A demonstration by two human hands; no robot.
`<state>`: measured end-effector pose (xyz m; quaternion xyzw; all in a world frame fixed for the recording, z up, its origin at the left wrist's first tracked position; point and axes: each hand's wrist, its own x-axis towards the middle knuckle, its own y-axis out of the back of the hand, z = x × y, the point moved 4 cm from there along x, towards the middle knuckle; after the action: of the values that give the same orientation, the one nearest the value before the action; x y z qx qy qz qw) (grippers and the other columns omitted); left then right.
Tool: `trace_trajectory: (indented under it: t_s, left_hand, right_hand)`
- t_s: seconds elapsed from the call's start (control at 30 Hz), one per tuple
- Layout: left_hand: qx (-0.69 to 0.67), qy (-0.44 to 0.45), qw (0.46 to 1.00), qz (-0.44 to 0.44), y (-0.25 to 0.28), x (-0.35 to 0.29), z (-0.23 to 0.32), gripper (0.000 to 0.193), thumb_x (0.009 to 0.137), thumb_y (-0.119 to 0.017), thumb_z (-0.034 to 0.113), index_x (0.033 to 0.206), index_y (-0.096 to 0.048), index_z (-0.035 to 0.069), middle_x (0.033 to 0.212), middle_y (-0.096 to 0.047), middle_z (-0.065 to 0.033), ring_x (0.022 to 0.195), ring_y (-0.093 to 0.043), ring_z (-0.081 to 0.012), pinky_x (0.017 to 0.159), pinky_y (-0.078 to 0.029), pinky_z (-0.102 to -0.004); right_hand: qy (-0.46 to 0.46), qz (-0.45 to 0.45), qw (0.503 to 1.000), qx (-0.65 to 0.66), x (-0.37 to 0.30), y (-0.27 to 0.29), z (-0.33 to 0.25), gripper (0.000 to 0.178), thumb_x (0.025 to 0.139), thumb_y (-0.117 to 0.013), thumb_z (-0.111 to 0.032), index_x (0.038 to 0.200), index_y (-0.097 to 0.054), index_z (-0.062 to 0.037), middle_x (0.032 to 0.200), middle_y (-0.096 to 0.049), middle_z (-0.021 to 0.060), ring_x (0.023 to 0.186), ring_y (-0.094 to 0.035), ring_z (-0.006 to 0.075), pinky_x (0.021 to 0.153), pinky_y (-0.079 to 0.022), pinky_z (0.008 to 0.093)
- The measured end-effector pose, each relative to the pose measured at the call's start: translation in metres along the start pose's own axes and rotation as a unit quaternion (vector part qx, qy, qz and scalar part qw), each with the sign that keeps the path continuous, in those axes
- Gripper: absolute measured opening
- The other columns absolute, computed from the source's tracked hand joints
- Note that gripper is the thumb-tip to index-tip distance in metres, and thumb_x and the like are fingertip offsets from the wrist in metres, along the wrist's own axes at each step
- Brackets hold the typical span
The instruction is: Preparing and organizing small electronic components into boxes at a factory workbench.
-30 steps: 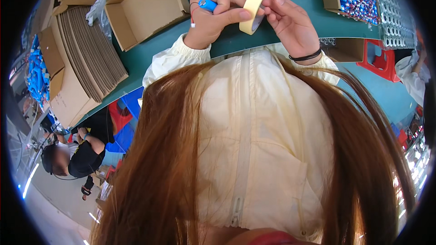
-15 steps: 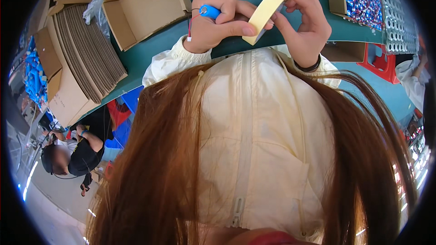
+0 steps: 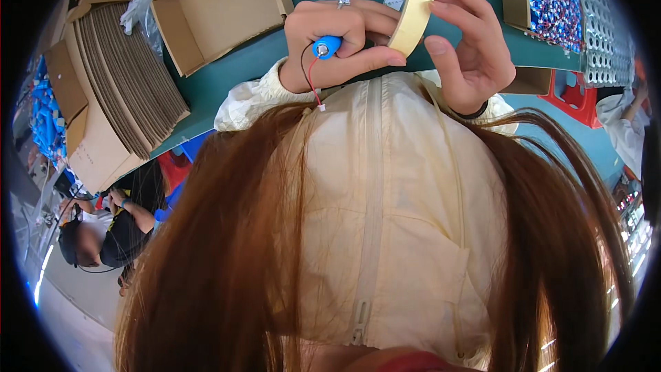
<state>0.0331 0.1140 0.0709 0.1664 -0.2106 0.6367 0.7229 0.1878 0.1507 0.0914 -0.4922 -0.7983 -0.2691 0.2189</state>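
My left hand is closed round a blue cylindrical battery, whose end sticks out of the curled fingers. Red and black wires hang from it to a small white plug. The same hand's thumb and fingers pinch the lower part of a pale yellow roll of masking tape, held upright on its edge. To the right of the roll is my right hand, open and palm inward. Its upper fingertips reach the roll's outer face, while its thumb stands apart from it.
On the green table, an open cardboard box stands at left beside stacked cardboard sheets. A box of wired blue batteries and a grey tray with round holes lie at right. Another person is at lower left.
The roll has turned and moved slightly up and right. My right thumb has come off it, and the right fingers have spread. The battery has shifted, its wires now hanging lower.
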Motion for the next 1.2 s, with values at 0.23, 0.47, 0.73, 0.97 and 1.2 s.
trace_trajectory:
  t_s: [0.23, 0.47, 0.73, 0.97, 1.2]
  left_hand:
    - [0.035, -0.01, 0.999, -0.012, 0.002, 0.002, 0.006, 0.05, 0.064, -0.076, 0.0, 0.051, -0.028, 0.006, 0.071, -0.064, -0.0169, 0.075, -0.065, -0.026, 0.054, -0.047, -0.0249]
    - [-0.054, 0.024, 0.998, 0.004, 0.002, -0.002, -0.003, 0.049, 0.066, -0.072, -0.004, 0.05, -0.027, 0.006, 0.076, -0.065, -0.0189, 0.076, -0.066, -0.0258, 0.054, -0.048, -0.0249]
    - [-0.187, 0.087, 0.978, 0.006, 0.0, -0.005, -0.01, 0.046, 0.07, -0.066, -0.008, 0.052, -0.027, 0.007, 0.082, -0.064, -0.0217, 0.081, -0.066, -0.0276, 0.059, -0.052, -0.027]
    - [-0.257, 0.138, 0.956, 0.015, 0.0, -0.008, -0.018, 0.044, 0.071, -0.064, -0.009, 0.053, -0.028, 0.009, 0.084, -0.064, -0.0215, 0.083, -0.065, -0.0294, 0.065, -0.054, -0.0297]
    - [-0.278, 0.135, 0.951, 0.009, 0.001, -0.005, -0.013, 0.046, 0.068, -0.067, -0.01, 0.054, -0.027, 0.009, 0.089, -0.063, -0.0228, 0.088, -0.063, -0.0308, 0.069, -0.053, -0.0319]
  right_hand:
    - [-0.001, 0.01, 1.0, -0.008, 0.003, -0.004, -0.001, 0.027, 0.072, -0.062, 0.005, 0.097, -0.057, 0.0125, 0.108, -0.053, 0.0298, 0.098, -0.056, 0.0296, 0.085, -0.045, 0.0353]
    - [-0.045, -0.004, 0.999, -0.011, -0.001, 0.0, 0.009, 0.024, 0.072, -0.063, 0.004, 0.094, -0.059, 0.0104, 0.103, -0.056, 0.0241, 0.092, -0.056, 0.0246, 0.078, -0.045, 0.03]
    - [-0.004, -0.126, 0.987, -0.1, 0.016, -0.001, 0.007, 0.025, 0.082, -0.055, -0.005, 0.103, -0.058, 0.0057, 0.104, -0.057, 0.0181, 0.09, -0.055, 0.0194, 0.077, -0.044, 0.0273]
    - [-0.211, -0.155, 0.95, 0.168, 0.004, -0.014, 0.035, 0.029, 0.089, -0.045, -0.009, 0.114, -0.051, 0.0044, 0.105, -0.057, 0.0163, 0.095, -0.056, 0.0197, 0.082, -0.045, 0.0285]
    - [-0.214, -0.16, 0.956, 0.118, -0.002, -0.017, 0.042, 0.029, 0.094, -0.035, -0.011, 0.114, -0.049, 0.0041, 0.101, -0.059, 0.0149, 0.093, -0.058, 0.0196, 0.082, -0.047, 0.0283]
